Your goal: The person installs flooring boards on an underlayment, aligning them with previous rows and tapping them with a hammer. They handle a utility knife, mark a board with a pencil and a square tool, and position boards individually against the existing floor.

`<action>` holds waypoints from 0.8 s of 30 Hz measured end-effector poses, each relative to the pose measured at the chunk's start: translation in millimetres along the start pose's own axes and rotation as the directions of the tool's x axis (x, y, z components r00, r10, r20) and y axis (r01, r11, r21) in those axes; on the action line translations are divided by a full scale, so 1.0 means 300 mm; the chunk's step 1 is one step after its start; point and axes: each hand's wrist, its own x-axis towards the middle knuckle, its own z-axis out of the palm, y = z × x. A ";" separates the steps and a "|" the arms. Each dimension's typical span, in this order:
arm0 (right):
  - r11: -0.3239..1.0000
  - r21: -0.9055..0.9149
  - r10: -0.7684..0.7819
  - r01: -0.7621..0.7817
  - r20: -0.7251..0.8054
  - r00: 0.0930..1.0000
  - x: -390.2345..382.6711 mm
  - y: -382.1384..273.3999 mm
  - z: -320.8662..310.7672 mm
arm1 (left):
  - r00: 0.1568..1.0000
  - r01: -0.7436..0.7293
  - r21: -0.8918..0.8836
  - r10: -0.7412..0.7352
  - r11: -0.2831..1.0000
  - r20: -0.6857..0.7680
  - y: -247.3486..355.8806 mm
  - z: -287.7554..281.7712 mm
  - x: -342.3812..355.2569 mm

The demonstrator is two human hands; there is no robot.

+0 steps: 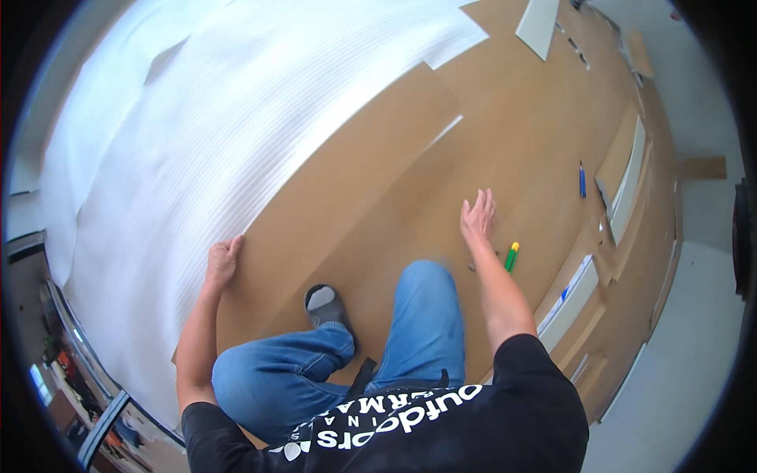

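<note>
Cardboard [347, 177], edge in L hand [225, 261] (R hand [478, 217] nr green tool [512, 258])

This looks like a workshop or packing area, for broad brown cardboard [544, 150] spreads from twelve round to five o'clock and a large ribbed white sheet [158, 158] covers ten o'clock. Loose tools and trimmings lie on the cardboard: a green-and-yellow tool [512, 258] near three o'clock, a blue pen-like tool [582, 181] between two and three, and a white offcut [538, 30] at one. Mixed clutter [83, 410], too small to identify, crowds eight o'clock, beyond a metal-looking frame [102, 430].
</note>
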 end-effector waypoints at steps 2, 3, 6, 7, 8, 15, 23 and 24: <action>0.986 0.004 0.164 -0.164 0.028 0.986 0.167 -0.079 0.101 | 0.999 0.012 -0.044 -0.011 0.999 0.030 0.040 0.067 0.075; 0.988 -0.009 0.155 -0.155 0.040 0.987 0.168 -0.098 0.167 | 0.999 -0.009 0.047 0.007 0.999 0.045 0.018 0.113 0.066; 0.955 -0.177 0.219 -0.237 -0.115 0.969 0.176 -0.216 0.314 | 0.998 -0.046 0.216 0.034 0.975 0.058 -0.053 0.115 0.117; 0.951 -0.190 0.232 -0.245 -0.091 0.969 0.184 -0.224 0.321 | 0.996 -0.063 0.269 0.042 0.961 0.081 -0.056 0.116 0.126; 0.958 -0.188 0.196 -0.214 -0.112 0.974 0.208 -0.231 0.328 | 0.995 0.048 0.209 -0.064 0.977 0.072 -0.055 0.126 0.145; 0.960 -0.193 0.177 -0.201 -0.131 0.975 0.189 -0.220 0.322 | 0.995 -0.023 0.279 -0.005 0.960 0.099 -0.098 0.167 0.183; 0.963 -0.186 0.177 -0.197 -0.117 0.977 0.193 -0.203 0.329 | 0.995 0.039 0.191 -0.057 0.981 0.087 -0.046 0.213 0.208; 0.964 -0.181 0.175 -0.195 -0.121 0.977 0.199 -0.208 0.329 | 0.995 0.038 0.189 -0.055 0.981 0.089 -0.050 0.213 0.218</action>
